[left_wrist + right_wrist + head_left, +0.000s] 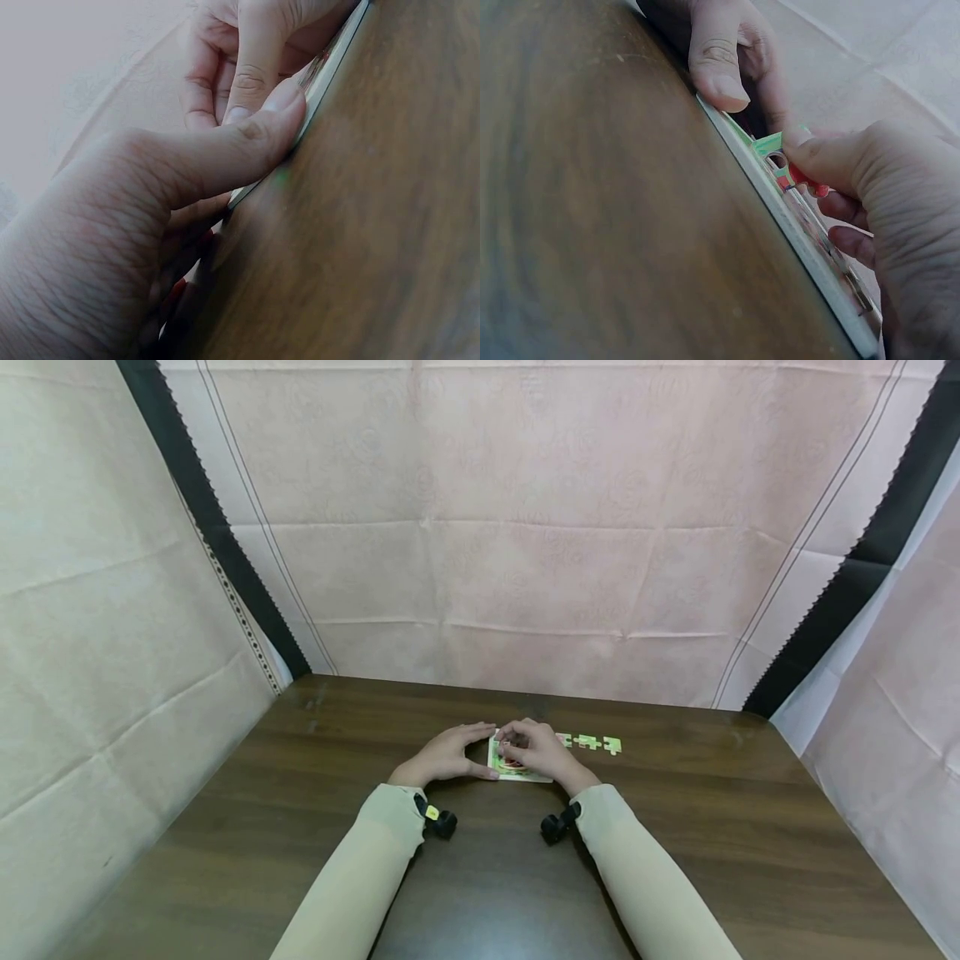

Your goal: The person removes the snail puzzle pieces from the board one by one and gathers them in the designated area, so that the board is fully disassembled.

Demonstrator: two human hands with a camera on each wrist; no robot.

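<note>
A jigsaw puzzle board [531, 777] with a pale rim and green and red printing lies flat on the table between the hands. My left hand [450, 755] holds its left side, with the thumb on the near edge and the fingers reaching toward the far edge. Over the board, my right hand [542, 750] pinches a green and red puzzle piece [768, 144] between thumb and fingers. In the right wrist view that piece is tilted, its lower side right at the board's surface. Both hands cover much of the printed picture.
Several loose green puzzle pieces [587, 742] lie in a row to the right of the board. The brown wooden table [480, 877] meets pale cloth [525, 568] hung behind and at both sides. Black wrist cameras [553, 829] sit at the sleeve cuffs.
</note>
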